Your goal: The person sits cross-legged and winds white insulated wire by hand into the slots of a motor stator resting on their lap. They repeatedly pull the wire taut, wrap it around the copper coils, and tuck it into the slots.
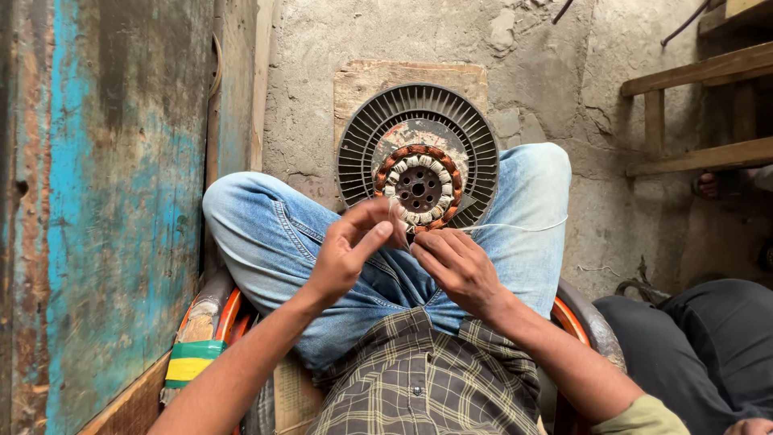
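Stator, a ring of copper coils wrapped in pale tape round a dark holed hub, sits in a round grey finned housing propped between the person's crossed knees in blue jeans. The left hand is pinched shut, thumb and forefinger closed on a thin white thread right at the lower rim of the coils. The right hand is closed too, fingertips meeting on the same thread just beside the left; from there the thread runs taut across the right knee. Judging by the ring, most coils already look bound in tape and lacing, so the tying seems well along, with the lower edge under the fingers probably left; that part is hidden. A blue painted door stands at left, a wooden bench at right.
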